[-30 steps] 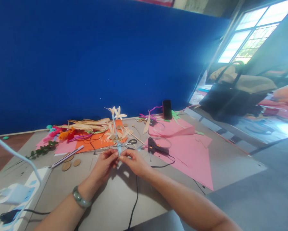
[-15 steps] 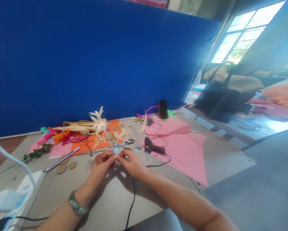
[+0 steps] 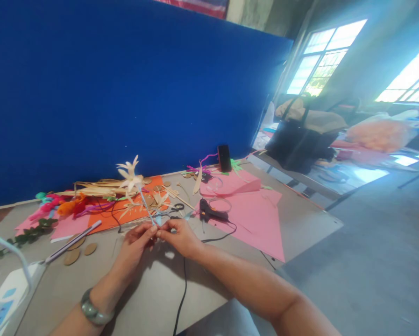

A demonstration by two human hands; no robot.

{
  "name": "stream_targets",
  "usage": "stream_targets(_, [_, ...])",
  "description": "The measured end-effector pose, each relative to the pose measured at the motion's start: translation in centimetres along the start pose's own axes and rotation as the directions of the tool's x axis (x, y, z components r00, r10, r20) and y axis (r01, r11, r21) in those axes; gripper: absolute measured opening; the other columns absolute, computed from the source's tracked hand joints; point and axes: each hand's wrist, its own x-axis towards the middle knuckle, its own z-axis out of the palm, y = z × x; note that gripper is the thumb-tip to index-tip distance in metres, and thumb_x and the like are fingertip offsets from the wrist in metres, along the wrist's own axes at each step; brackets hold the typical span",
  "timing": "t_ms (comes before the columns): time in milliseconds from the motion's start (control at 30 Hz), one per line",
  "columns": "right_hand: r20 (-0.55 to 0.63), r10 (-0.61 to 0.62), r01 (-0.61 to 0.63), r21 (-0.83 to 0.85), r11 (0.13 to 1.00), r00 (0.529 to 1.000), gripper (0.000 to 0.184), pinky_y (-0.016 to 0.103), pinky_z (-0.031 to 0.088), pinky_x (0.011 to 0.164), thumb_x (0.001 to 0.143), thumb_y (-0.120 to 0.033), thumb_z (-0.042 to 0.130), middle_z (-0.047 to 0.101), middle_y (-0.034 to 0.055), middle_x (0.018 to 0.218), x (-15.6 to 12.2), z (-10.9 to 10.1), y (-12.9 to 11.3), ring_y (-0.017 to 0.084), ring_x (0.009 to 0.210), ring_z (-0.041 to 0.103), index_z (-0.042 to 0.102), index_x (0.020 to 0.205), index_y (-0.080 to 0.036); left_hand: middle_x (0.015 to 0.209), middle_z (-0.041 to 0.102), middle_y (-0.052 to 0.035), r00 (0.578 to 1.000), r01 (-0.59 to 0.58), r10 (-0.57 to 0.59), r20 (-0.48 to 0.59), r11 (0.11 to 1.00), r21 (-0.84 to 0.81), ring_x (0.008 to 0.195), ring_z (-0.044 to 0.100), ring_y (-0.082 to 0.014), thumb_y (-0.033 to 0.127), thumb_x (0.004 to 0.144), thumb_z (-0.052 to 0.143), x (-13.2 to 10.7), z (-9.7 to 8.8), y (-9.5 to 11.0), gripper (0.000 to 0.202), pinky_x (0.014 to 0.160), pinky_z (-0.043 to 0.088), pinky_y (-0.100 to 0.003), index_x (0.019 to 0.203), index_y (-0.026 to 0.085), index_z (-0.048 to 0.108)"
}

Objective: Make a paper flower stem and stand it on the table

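Left hand [image 3: 136, 243] and right hand [image 3: 181, 239], lower centre, pinched a cream flower's [image 3: 130, 179] pale-blue stem [image 3: 145, 204]; glue gun [image 3: 212, 213] lay below frame centre.

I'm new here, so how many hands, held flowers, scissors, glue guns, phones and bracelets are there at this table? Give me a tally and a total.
Hands: 2 (left hand, right hand)
Held flower: 1
Scissors: 1
Glue gun: 1
Phone: 1
Bracelet: 1
Total: 7
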Motion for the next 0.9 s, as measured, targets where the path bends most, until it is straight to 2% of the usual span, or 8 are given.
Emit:
stream_targets(100, [-0.078,0.016,-0.018,-0.017,1.0,0.997,0.024,0.023,0.037,0.054,0.067,-0.034,0.075,0.058,-0.0021,0.055,-0.04,0.05,-0.06,0.01,0.056,0.047,0.064,0.059,-0.015,0.057,0.057,0.0033,0.999,0.015,-0.016,-0.043,1.0,-0.016,0.047,0.044,-0.0059,0.039,0.072,0.074,0.2,-0.15,-0.21,0.025,0.044,0.034,-0.016,0.078,0.015,0.067])
stream_targets(167, [-0.094,-0.018,0.018,-0.003,1.0,0.995,0.025,0.023,0.037,0.055,0.066,-0.035,0.076,0.056,-0.0024,0.056,-0.01,0.05,-0.04,0.01,0.056,0.047,0.062,0.059,-0.015,0.05,0.052,0.0054,0.998,0.038,-0.04,-0.054,0.999,-0.035,0.042,0.038,-0.0048,0.041,0.073,0.072,0.34,-0.21,-0.3,0.028,0.041,0.028,-0.015,0.078,0.016,0.064])
stream_targets(267, [-0.121,-0.05,0.058,0.061,0.996,0.991,0.024,0.024,0.039,0.058,0.066,-0.036,0.076,0.058,-0.0024,0.061,0.16,-0.05,0.04,0.01,0.059,0.048,0.063,0.07,-0.016,0.047,0.049,0.0064,0.998,0.051,-0.051,-0.019,0.998,-0.031,0.039,0.033,-0.0039,0.045,0.073,0.071,0.39,-0.14,-0.29,0.031,0.039,0.023,-0.015,0.077,0.016,0.063])
stream_targets(400, [-0.007,0.019,-0.016,0.295,0.955,1.0,0.031,0.027,0.043,0.063,0.068,-0.04,0.074,0.063,-0.0017,0.066,0.45,-0.17,0.25,0.012,0.061,0.055,0.065,0.087,-0.016,0.06,0.058,0.0023,0.995,0.071,-0.07,0.065,0.997,-0.017,0.041,0.035,-0.0034,0.047,0.069,0.073,0.09,0.28,-0.12,0.034,0.038,0.021,-0.016,0.072,0.015,0.062])
stream_targets(500, [0.072,0.042,-0.067,0.399,0.914,0.997,0.029,0.028,0.045,0.067,0.067,-0.04,0.075,0.064,-0.0015,0.065,0.6,-0.18,0.39,0.012,0.062,0.058,0.065,0.079,-0.016,0.058,0.057,0.002,0.987,0.087,-0.089,0.131,0.996,0.023,0.041,0.034,-0.0027,0.047,0.071,0.071,-0.15,0.55,-0.08,0.034,0.04,0.019,-0.017,0.068,0.014,0.062])
stream_targets(667, [0.066,0.052,-0.076,0.431,0.899,0.996,0.029,0.024,0.041,0.063,0.065,-0.04,0.076,0.06,-0.0035,0.06,0.69,-0.31,0.31,0.01,0.058,0.052,0.061,0.065,-0.015,0.057,0.056,0.0032,0.979,0.121,-0.123,0.165,0.992,0.019,0.04,0.03,-0.0015,0.041,0.074,0.07,-0.1,0.55,-0.21,0.03,0.041,0.015,-0.017,0.066,0.014,0.06])
stream_targets(900, [0.088,0.027,-0.059,0.376,0.925,0.996,0.029,0.023,0.037,0.063,0.067,-0.043,0.075,0.055,-0.004,0.061,0.66,-0.9,-0.08,0.01,0.06,0.046,0.063,0.066,-0.017,0.059,0.057,0.0024,0.953,0.242,-0.224,0.203,0.968,-0.065,0.039,0.032,-0.0007,0.035,0.072,0.072,0.07,0.2,0.13,0.025,0.038,0.015,-0.016,0.068,0.013,0.06])
